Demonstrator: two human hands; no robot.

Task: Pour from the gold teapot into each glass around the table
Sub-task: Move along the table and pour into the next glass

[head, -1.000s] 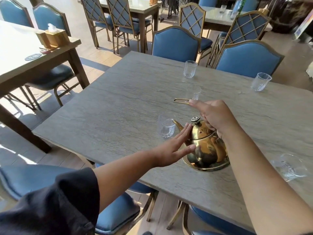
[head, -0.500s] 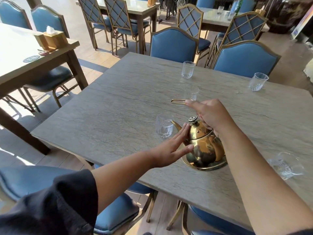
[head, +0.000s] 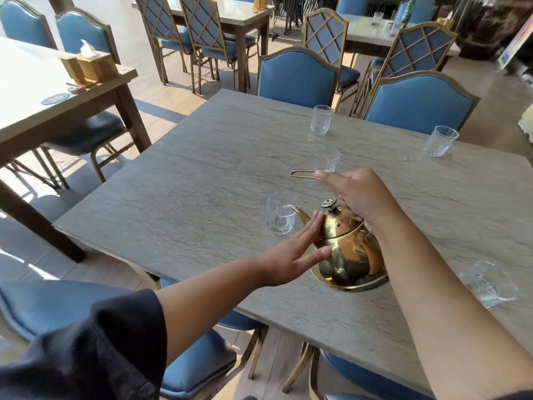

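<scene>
Gold teapot [head: 347, 249] tilted forward above the counter [head: 202, 174], spout [head: 301, 214] aimed at the rim of the nearest glass [head: 281, 214], base lifted at the near side; likely mid-pour, though no stream discernible. Right hand [head: 360, 194] closed around the thin gold handle [head: 301, 174], which projects left past the fingers; grip high and behind the lid, presumably to set the tilt angle. Left hand [head: 297, 254] flat and spread, fingers extended, fingertips against the shoulder of the pot just under the lid knob [head: 329, 203]; holding nothing, judged to be steadying the body and keeping the lid seated during the tilt. Nearest glass upright, just beside the spout tip, apparently with some clear liquid low inside; level hard to read. 2nd glass [head: 326, 157] upright beyond the handle, partly hidden behind the right hand. 2 more glasses along the far edge: 1 [head: 321, 119] in front of the left blue chair [head: 297, 76], 1 [head: 439, 140] in front of the right blue chair [head: 418, 102], both upright, well apart. 5th glass [head: 487, 284] at the right near the near edge, blurred by lens distortion; orientation not certain. Left half of counter bare, wide room for swinging the spout. Nearest glass well in from the left and near edges, low tip-off risk. Far glasses sit close to the far edge: long reach across, care needed not to nudge them toward the chairs. 5th glass close to the right forearm, possible elbow contact on the return.
</scene>
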